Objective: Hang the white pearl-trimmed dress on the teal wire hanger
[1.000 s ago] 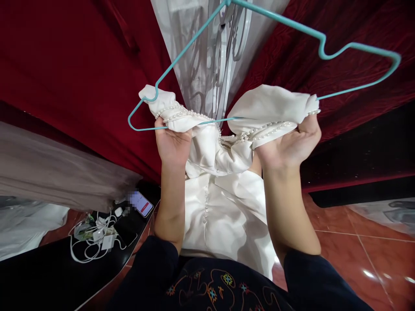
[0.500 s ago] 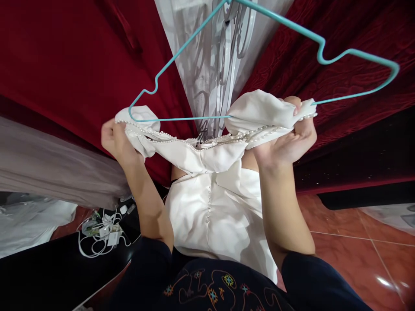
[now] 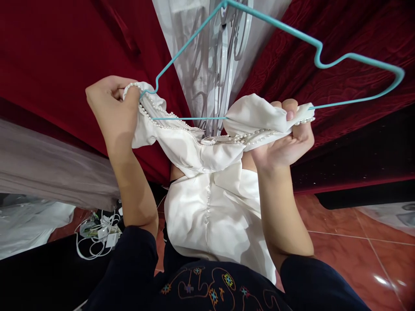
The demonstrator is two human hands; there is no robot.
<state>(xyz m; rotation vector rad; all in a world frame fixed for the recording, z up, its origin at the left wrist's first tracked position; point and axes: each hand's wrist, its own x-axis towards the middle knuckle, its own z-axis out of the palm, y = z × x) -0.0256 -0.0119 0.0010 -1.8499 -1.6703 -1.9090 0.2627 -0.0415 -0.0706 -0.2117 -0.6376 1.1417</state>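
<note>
While the left hand (image 3: 112, 106) and right hand (image 3: 283, 144) pinch the white dress (image 3: 223, 203) toward opposite ends of the hanger (image 3: 275, 21), uneven tugging could snag its beads (image 3: 238, 140).

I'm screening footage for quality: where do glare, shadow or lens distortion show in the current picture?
Head view: small glare spots on the tiled floor, lower right; head view: soft shadows across the lower part of the white garment; head view: the turquoise hanger looks larger at picture right, though whether from lens stretch or nearness I cannot tell.
</note>
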